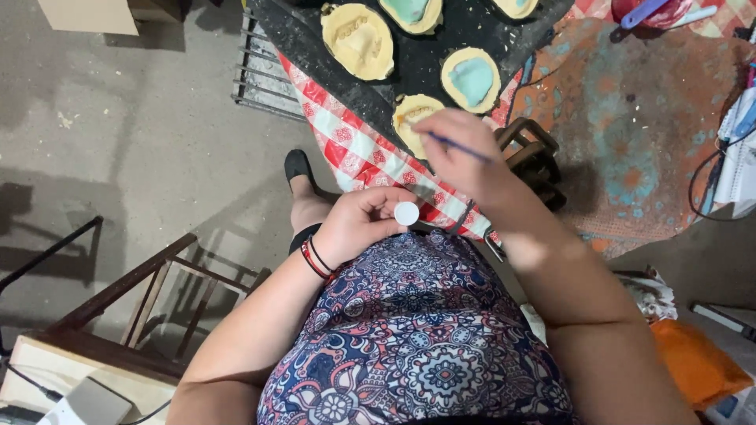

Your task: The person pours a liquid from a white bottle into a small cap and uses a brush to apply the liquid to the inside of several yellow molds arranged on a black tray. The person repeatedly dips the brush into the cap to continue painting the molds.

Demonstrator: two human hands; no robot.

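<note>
Paintbrush (461, 146) pinched in right hand (461, 153) over yellow mould (415, 118), left hand (362, 222) gripping white cap (406, 213)

Yellow moulds (357, 39) on a black board (441, 35), red-and-white checked cloth (354, 149), blue-handled brush (457, 146), small white cap (406, 213).

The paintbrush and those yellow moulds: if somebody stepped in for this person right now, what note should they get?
Right hand: grips a thin paintbrush, tip at the nearest yellow mould on the black board.
Left hand: holds a small white round cap near the lap.
Done: two moulds hold pale teal filling.
Left: the large mould and the nearest one show no teal; the far mould is cut off.
</note>
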